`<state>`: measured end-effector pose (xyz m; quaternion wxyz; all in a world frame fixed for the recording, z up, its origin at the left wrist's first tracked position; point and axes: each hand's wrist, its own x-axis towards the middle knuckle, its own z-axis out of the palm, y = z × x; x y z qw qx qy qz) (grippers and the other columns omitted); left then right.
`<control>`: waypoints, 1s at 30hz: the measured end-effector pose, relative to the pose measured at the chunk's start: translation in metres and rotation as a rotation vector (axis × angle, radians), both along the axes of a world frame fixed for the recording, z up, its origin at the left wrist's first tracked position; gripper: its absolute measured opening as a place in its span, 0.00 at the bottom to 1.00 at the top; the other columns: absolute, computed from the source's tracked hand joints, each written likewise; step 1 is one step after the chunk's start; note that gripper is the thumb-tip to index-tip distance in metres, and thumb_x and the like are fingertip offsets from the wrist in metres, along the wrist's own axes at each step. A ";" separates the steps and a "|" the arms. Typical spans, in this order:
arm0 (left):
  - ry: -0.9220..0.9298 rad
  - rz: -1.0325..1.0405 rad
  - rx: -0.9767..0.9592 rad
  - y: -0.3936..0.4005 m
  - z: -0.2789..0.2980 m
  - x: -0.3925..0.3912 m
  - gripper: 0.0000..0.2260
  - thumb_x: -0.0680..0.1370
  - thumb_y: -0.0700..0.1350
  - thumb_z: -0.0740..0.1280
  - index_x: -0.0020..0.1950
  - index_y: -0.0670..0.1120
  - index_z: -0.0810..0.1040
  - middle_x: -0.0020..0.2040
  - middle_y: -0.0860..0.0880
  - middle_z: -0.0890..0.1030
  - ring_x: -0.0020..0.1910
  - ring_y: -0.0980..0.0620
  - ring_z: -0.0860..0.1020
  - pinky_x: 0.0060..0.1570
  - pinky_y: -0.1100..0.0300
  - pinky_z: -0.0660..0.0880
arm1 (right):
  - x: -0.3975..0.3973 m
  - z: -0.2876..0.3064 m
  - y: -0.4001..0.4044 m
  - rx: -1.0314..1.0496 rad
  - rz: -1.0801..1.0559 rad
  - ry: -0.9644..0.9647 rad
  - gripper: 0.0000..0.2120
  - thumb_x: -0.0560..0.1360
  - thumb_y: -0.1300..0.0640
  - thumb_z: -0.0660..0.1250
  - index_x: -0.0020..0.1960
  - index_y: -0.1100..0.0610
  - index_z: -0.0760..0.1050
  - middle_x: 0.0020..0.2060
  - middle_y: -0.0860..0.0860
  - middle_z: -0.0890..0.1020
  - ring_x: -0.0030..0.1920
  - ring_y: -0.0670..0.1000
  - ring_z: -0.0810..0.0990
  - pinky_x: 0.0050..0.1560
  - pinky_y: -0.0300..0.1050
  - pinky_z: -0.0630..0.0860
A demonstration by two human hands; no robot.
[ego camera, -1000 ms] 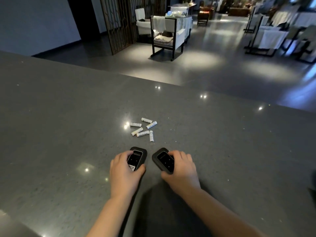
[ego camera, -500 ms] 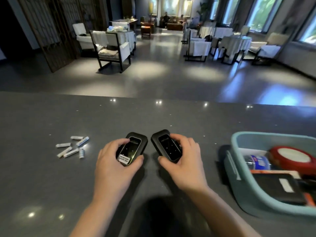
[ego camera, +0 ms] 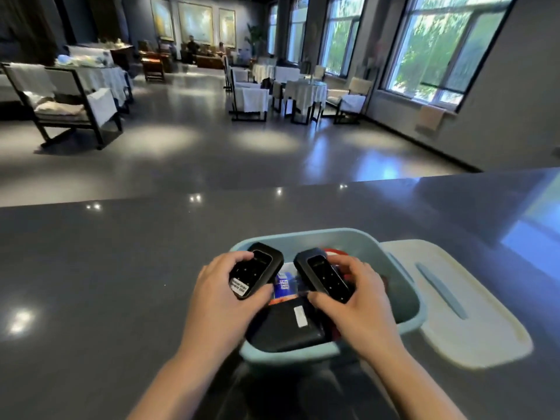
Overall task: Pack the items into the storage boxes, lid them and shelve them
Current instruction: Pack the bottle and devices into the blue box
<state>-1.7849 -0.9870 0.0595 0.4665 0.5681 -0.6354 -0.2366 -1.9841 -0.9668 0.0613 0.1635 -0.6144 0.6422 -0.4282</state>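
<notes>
Left device (ego camera: 254, 274) angled up-right, right device (ego camera: 327, 275) up-left

We identify a restaurant dining hall. We see white-clothed round tables (ego camera: 305, 91), dark-framed cushioned chairs (ego camera: 65, 101), tall windows (ego camera: 436, 47) and framed wall paintings (ego camera: 195, 21).

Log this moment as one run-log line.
stage: packing | left hand: grips black device | right hand: grips second black device | both over open blue box | lid: on counter beside box
</notes>
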 end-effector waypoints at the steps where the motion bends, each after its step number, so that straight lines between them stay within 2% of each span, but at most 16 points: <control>1: -0.023 -0.009 0.007 -0.003 -0.002 -0.010 0.21 0.64 0.47 0.76 0.55 0.56 0.77 0.51 0.63 0.76 0.54 0.57 0.74 0.55 0.59 0.71 | -0.012 -0.001 0.000 0.014 -0.001 -0.001 0.25 0.60 0.49 0.75 0.56 0.40 0.74 0.48 0.37 0.75 0.54 0.41 0.72 0.51 0.36 0.68; 4: -0.133 -0.028 0.031 -0.015 -0.007 -0.029 0.21 0.65 0.50 0.75 0.56 0.56 0.76 0.53 0.61 0.76 0.56 0.58 0.72 0.54 0.62 0.68 | -0.038 -0.004 -0.008 0.056 0.008 0.033 0.26 0.63 0.51 0.76 0.58 0.40 0.72 0.49 0.37 0.74 0.54 0.43 0.72 0.48 0.32 0.66; 6: -0.247 -0.068 0.100 -0.024 -0.007 -0.035 0.21 0.66 0.52 0.74 0.57 0.58 0.75 0.53 0.62 0.74 0.57 0.59 0.71 0.53 0.61 0.67 | -0.048 -0.003 -0.019 0.059 0.023 0.045 0.26 0.63 0.50 0.76 0.58 0.40 0.72 0.50 0.38 0.74 0.54 0.43 0.72 0.47 0.34 0.69; 9: -0.469 -0.163 0.221 -0.043 -0.005 -0.034 0.21 0.67 0.52 0.73 0.58 0.58 0.73 0.55 0.60 0.74 0.57 0.57 0.72 0.51 0.61 0.68 | -0.054 0.002 -0.037 0.024 0.074 0.063 0.26 0.63 0.49 0.76 0.58 0.42 0.73 0.50 0.39 0.75 0.54 0.43 0.72 0.48 0.35 0.67; 12: -0.782 -0.291 0.258 -0.062 -0.003 -0.028 0.24 0.67 0.51 0.72 0.62 0.57 0.70 0.60 0.56 0.75 0.61 0.52 0.72 0.58 0.58 0.67 | -0.050 0.003 -0.055 0.031 0.130 0.047 0.26 0.63 0.47 0.75 0.59 0.42 0.72 0.51 0.39 0.76 0.55 0.43 0.73 0.54 0.42 0.72; 14: -0.894 -0.321 0.250 -0.070 -0.003 -0.025 0.25 0.68 0.52 0.72 0.64 0.58 0.69 0.62 0.57 0.75 0.62 0.51 0.71 0.60 0.59 0.65 | -0.046 0.001 -0.067 0.049 0.163 0.046 0.26 0.64 0.48 0.76 0.60 0.42 0.72 0.53 0.39 0.76 0.57 0.44 0.73 0.56 0.46 0.73; 17: -0.830 -0.249 0.174 -0.074 -0.007 -0.024 0.23 0.70 0.49 0.70 0.64 0.59 0.70 0.61 0.57 0.76 0.63 0.52 0.71 0.61 0.58 0.66 | -0.042 0.001 -0.083 0.106 0.229 0.140 0.26 0.65 0.50 0.76 0.60 0.43 0.71 0.52 0.39 0.76 0.56 0.43 0.73 0.52 0.41 0.70; 19: -0.768 -0.201 0.131 -0.070 -0.011 -0.023 0.21 0.70 0.49 0.70 0.62 0.58 0.71 0.57 0.57 0.77 0.60 0.53 0.71 0.61 0.57 0.67 | -0.036 0.005 -0.092 0.159 0.291 0.230 0.26 0.65 0.50 0.76 0.60 0.44 0.72 0.50 0.40 0.76 0.54 0.44 0.74 0.51 0.41 0.70; 22: -0.607 -0.123 0.037 -0.054 -0.021 -0.016 0.15 0.72 0.46 0.68 0.58 0.56 0.75 0.55 0.59 0.77 0.59 0.55 0.72 0.65 0.56 0.64 | -0.024 0.010 -0.105 0.200 0.401 0.372 0.27 0.64 0.50 0.76 0.61 0.44 0.72 0.51 0.42 0.77 0.55 0.47 0.75 0.57 0.47 0.72; 25: -0.373 0.033 -0.046 -0.031 -0.025 -0.009 0.12 0.74 0.41 0.66 0.55 0.54 0.77 0.58 0.60 0.75 0.61 0.60 0.69 0.60 0.66 0.63 | -0.011 0.011 -0.115 0.236 0.518 0.528 0.29 0.64 0.49 0.76 0.63 0.44 0.71 0.55 0.44 0.78 0.56 0.48 0.75 0.59 0.47 0.72; 27: -0.283 0.112 -0.065 -0.019 -0.026 -0.005 0.13 0.74 0.40 0.67 0.55 0.54 0.77 0.59 0.62 0.72 0.62 0.64 0.67 0.58 0.70 0.61 | -0.005 0.006 -0.119 0.264 0.585 0.586 0.29 0.65 0.48 0.75 0.64 0.42 0.71 0.58 0.45 0.78 0.58 0.49 0.75 0.61 0.47 0.72; 30: -0.222 0.145 -0.014 -0.012 -0.029 -0.001 0.14 0.74 0.40 0.67 0.56 0.54 0.77 0.59 0.62 0.73 0.62 0.62 0.69 0.61 0.65 0.65 | 0.003 0.001 -0.122 0.291 0.681 0.600 0.28 0.70 0.51 0.73 0.68 0.42 0.69 0.63 0.44 0.76 0.63 0.48 0.73 0.66 0.48 0.69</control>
